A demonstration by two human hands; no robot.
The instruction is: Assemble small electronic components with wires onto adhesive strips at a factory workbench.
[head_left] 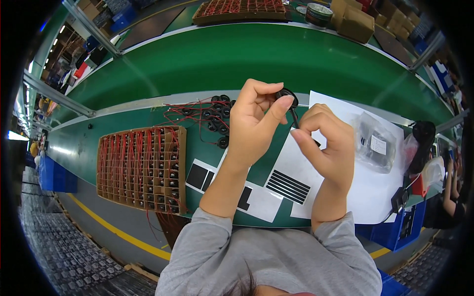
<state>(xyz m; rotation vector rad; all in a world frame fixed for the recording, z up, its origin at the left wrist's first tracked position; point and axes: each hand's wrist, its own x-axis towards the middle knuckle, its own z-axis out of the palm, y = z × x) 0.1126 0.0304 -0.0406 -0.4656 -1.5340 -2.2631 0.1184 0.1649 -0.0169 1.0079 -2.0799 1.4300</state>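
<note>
My left hand (254,118) is raised over the bench and pinches a small round black part (290,96) between thumb and fingers. A thin black strip (295,116) runs from that part down to my right hand (327,140), whose thumb and forefinger are closed on its lower end. Below my hands a white backing sheet (279,165) carries several parallel black strips (288,186). To the left of my left wrist lies a loose pile of round black parts with red wires (213,114). The side of the part turned away from me is hidden.
A divided cardboard tray (182,170) of wired black parts stands at the left edge. White sheets with black pieces (198,176) lie at the front. Right are a clear plastic bag (374,143) and a blue bin (395,232). A green conveyor belt (212,61) runs behind.
</note>
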